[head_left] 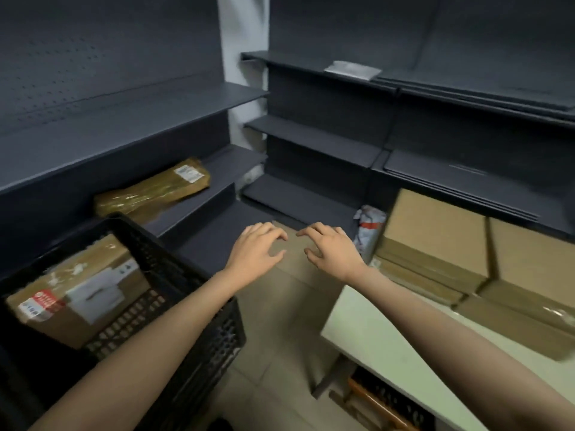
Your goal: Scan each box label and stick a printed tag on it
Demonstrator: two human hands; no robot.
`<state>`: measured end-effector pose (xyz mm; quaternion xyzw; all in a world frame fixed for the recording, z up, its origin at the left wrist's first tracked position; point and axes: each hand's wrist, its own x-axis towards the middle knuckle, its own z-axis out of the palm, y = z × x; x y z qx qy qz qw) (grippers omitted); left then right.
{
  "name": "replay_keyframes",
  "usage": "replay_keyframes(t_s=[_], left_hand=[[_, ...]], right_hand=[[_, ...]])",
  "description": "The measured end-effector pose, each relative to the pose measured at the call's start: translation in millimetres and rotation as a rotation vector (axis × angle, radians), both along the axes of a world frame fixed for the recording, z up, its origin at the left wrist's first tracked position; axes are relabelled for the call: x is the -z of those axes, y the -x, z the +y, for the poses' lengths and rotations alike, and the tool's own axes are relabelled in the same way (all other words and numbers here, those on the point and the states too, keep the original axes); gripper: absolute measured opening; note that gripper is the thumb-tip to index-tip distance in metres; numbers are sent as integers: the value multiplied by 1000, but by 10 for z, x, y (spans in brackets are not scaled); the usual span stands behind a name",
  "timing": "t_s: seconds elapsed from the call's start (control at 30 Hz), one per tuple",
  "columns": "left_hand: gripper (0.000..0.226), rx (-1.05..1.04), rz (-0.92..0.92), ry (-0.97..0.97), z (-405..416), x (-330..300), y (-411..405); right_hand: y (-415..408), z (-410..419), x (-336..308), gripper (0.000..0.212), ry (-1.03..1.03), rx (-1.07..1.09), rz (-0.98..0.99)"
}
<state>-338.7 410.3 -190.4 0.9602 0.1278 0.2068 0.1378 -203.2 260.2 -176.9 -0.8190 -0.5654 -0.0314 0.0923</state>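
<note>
Left hand: the left hand (256, 248) hangs in mid-air over the floor gap, fingers loosely curled and spread, holding nothing.
Right hand: the right hand (331, 250) hangs just beside it, thumbs facing, fingers likewise loose and empty; the two hands are near each other but apart.
Open room: a strip of tan floor (280, 306) runs between the crate (174, 293) on the left and the table (373, 331) on the right; the left forearm passes over the crate's rim.
Box in crate: a labelled box (77, 290) lies inside the black crate, tilted, its long axis running from near left to far right, white labels and a red sticker on its upper face.
Parcel: a taped brown parcel (152, 189) lies on a low left shelf (199, 209), long axis along the shelf, its white label at the far end.
Stack: plain boxes (435, 237) sit stacked on the table's far right, edges touching; a crumpled white bag (368, 228) lies just left of them.
Room: dark shelving (311, 135) lines two walls and meets at a corner; a flat white packet (353, 70) rests on an upper shelf.
</note>
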Motion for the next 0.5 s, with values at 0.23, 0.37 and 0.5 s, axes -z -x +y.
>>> replay_keyframes(t_s=[0.23, 0.37, 0.5], left_hand=[[24, 195, -53, 52, -1344, -102, -798], [21, 312, -32, 50, -1927, -81, -1208], [21, 411, -4, 35, -2374, -89, -1585]], right_hand=[[-356, -1535, -110, 39, -71, 250, -16], [-574, -2252, -58, 40, -51, 391, -17], [-785, -2826, -21, 37, -61, 524, -12]])
